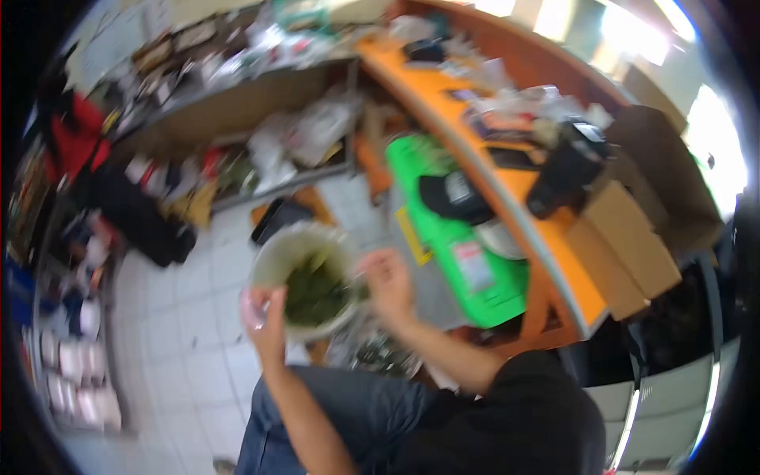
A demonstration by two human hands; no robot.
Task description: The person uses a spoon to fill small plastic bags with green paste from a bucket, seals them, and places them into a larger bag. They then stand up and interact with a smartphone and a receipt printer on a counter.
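Note:
A whitish round bucket (266, 265) stands before my knees, with dark green leaves (318, 294) inside. At its left rim is my left hand (266, 317), fingers bent, with a shiny pinkish, see-through patch by the fingertips. My right hand (388, 286) is at the right rim, its fingers curled in towards the bucket; a bit of green shows just below the fingertips. Motion blurs both hands, and I cannot tell what the fingers hold. Close below the right hand lies a clear plastic bag (384, 352) with dark contents.
On the right runs an orange counter (463, 107) bearing a black tumbler (568, 168) and a cardboard box (625, 245). Beneath its edge lies a green lid-like board (507, 301) with a black cap (453, 196). Cluttered shelves (237, 178) line the back, above a white tiled floor (170, 332).

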